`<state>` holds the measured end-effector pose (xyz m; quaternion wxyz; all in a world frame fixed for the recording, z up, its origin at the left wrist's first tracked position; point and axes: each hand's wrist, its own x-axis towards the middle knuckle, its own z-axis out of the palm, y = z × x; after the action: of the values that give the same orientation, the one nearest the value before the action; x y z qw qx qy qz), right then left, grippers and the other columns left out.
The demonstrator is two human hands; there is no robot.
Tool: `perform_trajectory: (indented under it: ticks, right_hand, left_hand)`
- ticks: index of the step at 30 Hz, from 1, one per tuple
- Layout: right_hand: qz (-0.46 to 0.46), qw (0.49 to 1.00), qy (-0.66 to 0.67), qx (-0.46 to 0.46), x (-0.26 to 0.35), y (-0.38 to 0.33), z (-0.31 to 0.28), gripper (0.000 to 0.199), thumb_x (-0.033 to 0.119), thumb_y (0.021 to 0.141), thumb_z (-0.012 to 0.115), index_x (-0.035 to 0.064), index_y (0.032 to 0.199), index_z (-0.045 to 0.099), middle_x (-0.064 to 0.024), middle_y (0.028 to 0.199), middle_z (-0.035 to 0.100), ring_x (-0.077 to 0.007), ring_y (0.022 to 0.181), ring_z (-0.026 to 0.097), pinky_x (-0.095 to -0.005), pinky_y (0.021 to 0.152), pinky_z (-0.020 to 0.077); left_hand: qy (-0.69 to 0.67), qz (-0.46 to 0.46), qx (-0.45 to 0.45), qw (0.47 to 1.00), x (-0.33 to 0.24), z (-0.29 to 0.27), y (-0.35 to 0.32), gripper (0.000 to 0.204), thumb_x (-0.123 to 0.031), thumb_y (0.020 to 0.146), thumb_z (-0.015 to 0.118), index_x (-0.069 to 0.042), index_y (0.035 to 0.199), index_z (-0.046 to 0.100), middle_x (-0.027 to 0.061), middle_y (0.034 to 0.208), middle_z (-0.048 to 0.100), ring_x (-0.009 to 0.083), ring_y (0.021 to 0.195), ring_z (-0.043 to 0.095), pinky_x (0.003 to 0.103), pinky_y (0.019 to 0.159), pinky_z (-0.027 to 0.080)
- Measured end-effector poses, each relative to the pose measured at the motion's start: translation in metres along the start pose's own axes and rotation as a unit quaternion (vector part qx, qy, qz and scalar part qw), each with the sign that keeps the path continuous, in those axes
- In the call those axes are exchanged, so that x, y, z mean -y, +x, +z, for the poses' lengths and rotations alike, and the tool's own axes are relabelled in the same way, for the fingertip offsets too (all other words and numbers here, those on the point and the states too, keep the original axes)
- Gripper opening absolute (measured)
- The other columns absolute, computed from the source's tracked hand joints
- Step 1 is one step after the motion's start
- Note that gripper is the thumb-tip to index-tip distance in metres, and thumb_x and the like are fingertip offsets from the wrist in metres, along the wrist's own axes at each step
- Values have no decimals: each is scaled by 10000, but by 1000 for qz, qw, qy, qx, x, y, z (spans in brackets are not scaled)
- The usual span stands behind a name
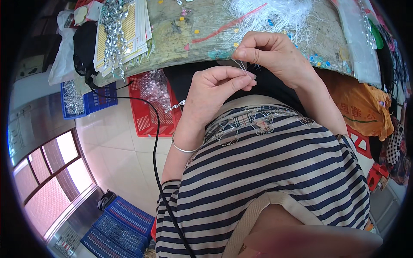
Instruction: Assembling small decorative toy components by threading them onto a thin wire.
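Thin white threads (pixel 241 66) run in a short span between my two hands, just off the table's near edge. My left hand (pixel 221 86), with a silvery bracelet (pixel 185 149) on its wrist, pinches their lower end between thumb and fingers. Higher and to the right, my right hand (pixel 275 53) has the upper end between thumb and forefinger. Beyond it a loose tangle of white thread (pixel 275 16) lies on the worn table (pixel 172 32). A red strip (pixel 230 23) lies beside the tangle.
Silvery twisted strands (pixel 115 38) hang over printed cards (pixel 135 34) on the table's left. Below stand a blue basket (pixel 99 101) and a red basket (pixel 144 118) with bagged pieces. A black cable (pixel 157 142) crosses at my left. An orange bag (pixel 359 105) hangs at right.
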<state>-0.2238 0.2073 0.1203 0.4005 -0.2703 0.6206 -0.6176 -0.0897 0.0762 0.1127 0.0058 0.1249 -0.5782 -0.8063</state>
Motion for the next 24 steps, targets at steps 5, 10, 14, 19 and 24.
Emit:
perform_trajectory:
  ticks: [5, 10, 14, 19, 24]
  right_hand:
    - [35, 999, 5, 20, -3, 2, -2, 119, 145, 832, 677, 27, 839, 686, -12, 801, 635, -75, 762, 561, -223, 715, 450]
    - [44, 999, 16, 27, -6, 2, -3, 127, 162, 823, 687, 37, 843, 694, -15, 817, 645, -73, 759, 560, -220, 706, 447]
    - [49, 997, 33, 40, -8, 2, -5, 132, 177, 818, 693, 47, 843, 703, -20, 819, 650, -82, 758, 562, -229, 710, 450]
    - [52, 997, 49, 41, -11, 1, -5, 136, 188, 816, 696, 55, 841, 706, -22, 821, 652, -84, 762, 559, -233, 712, 447]
    - [41, 997, 59, 39, -14, -2, -6, 166, 224, 825, 692, 58, 835, 700, -3, 801, 633, -78, 749, 537, -226, 699, 429]
  left_hand:
    - [26, -17, 11, 999, -3, 0, -3, 129, -43, 838, 648, 41, 929, 683, 104, 868, 691, 133, 803, 655, 239, 753, 526]
    - [29, -11, 17, 999, -3, -2, -4, 124, -37, 830, 654, 38, 924, 686, 105, 862, 693, 131, 801, 656, 235, 747, 527]
    - [32, -16, 16, 999, -4, -2, -5, 123, -35, 828, 655, 38, 922, 686, 105, 862, 693, 131, 799, 656, 232, 746, 528]
    - [55, -9, 9, 998, -5, -2, -6, 116, -40, 822, 662, 22, 915, 695, 91, 858, 694, 122, 797, 652, 230, 744, 522]
    - [86, 5, 5, 996, -4, -2, -6, 111, -44, 812, 671, 0, 908, 705, 70, 855, 695, 109, 806, 646, 223, 743, 511]
